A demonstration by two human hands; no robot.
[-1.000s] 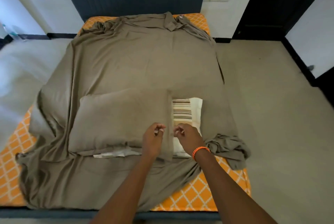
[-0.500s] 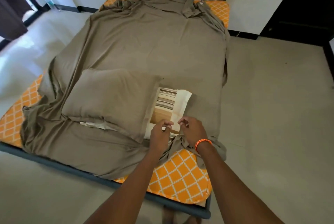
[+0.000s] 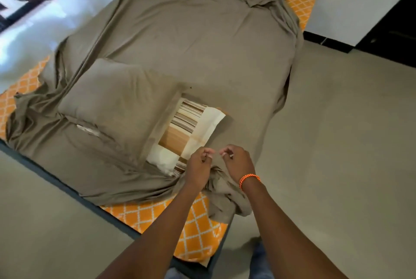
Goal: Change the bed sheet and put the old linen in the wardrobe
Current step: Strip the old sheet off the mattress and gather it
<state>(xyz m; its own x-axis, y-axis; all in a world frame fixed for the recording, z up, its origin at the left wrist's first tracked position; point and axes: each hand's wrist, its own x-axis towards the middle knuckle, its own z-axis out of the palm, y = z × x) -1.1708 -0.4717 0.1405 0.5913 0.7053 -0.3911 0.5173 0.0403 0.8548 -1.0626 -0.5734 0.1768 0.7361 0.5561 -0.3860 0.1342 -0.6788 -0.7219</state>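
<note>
A person stands at the foot corner of a low bed (image 3: pixel 67 185), both hands raised over a loose olive-brown bed sheet (image 3: pixel 202 42) that covers most of an orange lattice-patterned mattress (image 3: pixel 171 215). The left hand (image 3: pixel 199 167) and right hand (image 3: pixel 238 162), an orange bracelet (image 3: pixel 249 179) at its wrist, have fingers curled with the tips pinched together; whether a fold of the sheet sits between them cannot be told, since the fabric and the blur hide the fingertips' hold. A striped pillow (image 3: pixel 189 130) in brown, cream and tan lies just beyond the hands, partly tucked under a second pillow (image 3: pixel 117 100) in an olive-brown cover that overlaps its left side. A pale strip (image 3: pixel 89 131) shows at that cover's near edge; what it is cannot be made out. The sheet bunches at the near corner beneath the wrists and at the headboard end, where the frame cuts the bed off. The person's feet at the bottom edge are blurred. Against half a second ago, the camera has swung to the right and closer, more of the striped pillow is uncovered, and the hands sit slightly farther apart above the bunched corner.
</note>
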